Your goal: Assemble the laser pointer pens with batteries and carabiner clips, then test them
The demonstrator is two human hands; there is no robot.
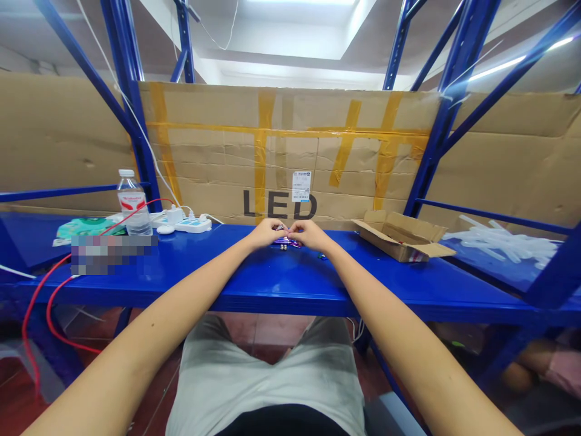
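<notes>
My left hand [267, 234] and my right hand [309, 235] meet above the blue table [190, 269], close to its back edge. The fingers of both are closed, with the fingertips pinched together at one spot. Whatever they pinch is too small and too hidden to name. Just under the fingertips lie shiny purple pieces [294, 243], partly covered by the hands. Small silvery bits [283, 247] show in front of them. A tiny dark green piece [322, 257] lies beside my right wrist.
On the right are an open cardboard box [402, 237] and a heap of translucent white tubes [499, 239]. A water bottle [133, 203], a white power strip [194, 224] and a green packet [88, 228] stand left. Cardboard [218, 163] walls the back; blue posts [447, 103] rise beside it.
</notes>
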